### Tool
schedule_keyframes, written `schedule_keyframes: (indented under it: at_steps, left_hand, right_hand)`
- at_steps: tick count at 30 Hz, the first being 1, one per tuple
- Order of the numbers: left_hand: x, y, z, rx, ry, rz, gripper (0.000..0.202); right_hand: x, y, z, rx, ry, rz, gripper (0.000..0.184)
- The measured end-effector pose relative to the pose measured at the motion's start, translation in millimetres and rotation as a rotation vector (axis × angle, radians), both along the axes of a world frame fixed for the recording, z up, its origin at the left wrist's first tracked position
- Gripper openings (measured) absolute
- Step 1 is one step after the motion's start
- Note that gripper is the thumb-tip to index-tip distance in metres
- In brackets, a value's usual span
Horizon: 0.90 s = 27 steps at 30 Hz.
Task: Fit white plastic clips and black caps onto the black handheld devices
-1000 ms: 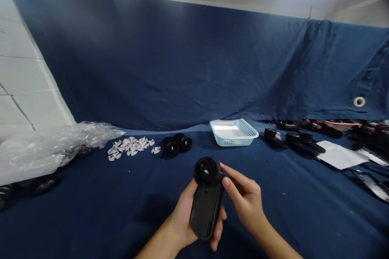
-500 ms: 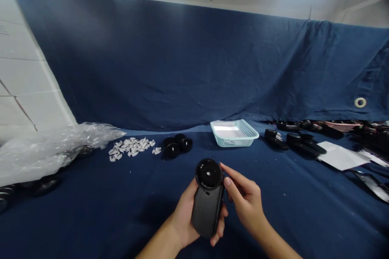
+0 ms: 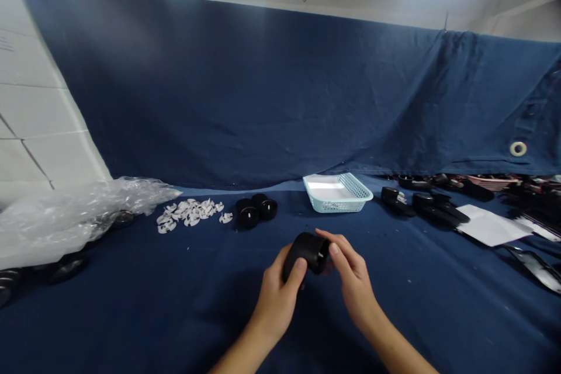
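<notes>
My left hand (image 3: 276,295) and my right hand (image 3: 353,283) both grip one black plastic part (image 3: 307,251) above the blue cloth, near the table's front middle. The part has a round head, and it is tipped so that its long body is hidden behind my left hand. My left thumb lies over its near side. My right fingers pinch the round head from the right.
Behind lie three black round caps (image 3: 255,210), a scatter of several small white clips (image 3: 188,211) and a light blue basket (image 3: 337,191). More black parts (image 3: 421,201) and white paper (image 3: 491,225) lie at the right. Crumpled clear plastic (image 3: 65,216) covers the left.
The black part was held upright with its round face toward me; it has been tipped away and down. My left hand turned over it, and my right fingers closed onto its head.
</notes>
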<state>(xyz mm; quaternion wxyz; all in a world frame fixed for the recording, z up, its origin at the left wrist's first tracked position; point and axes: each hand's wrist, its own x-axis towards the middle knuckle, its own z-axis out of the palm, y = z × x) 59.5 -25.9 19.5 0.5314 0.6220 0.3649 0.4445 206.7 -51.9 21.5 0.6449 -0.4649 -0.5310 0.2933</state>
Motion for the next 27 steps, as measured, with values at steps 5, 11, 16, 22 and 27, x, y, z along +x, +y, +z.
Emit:
schedule_keyframes:
  at_steps: [5,11,16,22,27]
  left_hand:
    - [-3,-4,-1.8,0.28,0.319,0.157,0.044]
    - [-2,-3,-9.3,0.306,0.423,0.287,0.046]
    - [0,-1,-12.9,0.292,0.382,0.309,0.046]
    - [0,-3,-14.2,0.301,0.325,0.269,0.045]
    - [0,-3,-14.5,0.262,0.303,0.246,0.045]
  right_hand:
    - [-8,-6,3.2,-0.054,0.015,0.089,0.048]
    - [-15,-1,1.0,-0.123,0.243,0.078,0.048]
    - [-12,1,1.1,-0.164,0.305,0.141,0.046]
    - [-7,-1,3.4,-0.132,0.283,0.155,0.046]
    - [-10,1,1.7,-0.123,0.279,0.125,0.047]
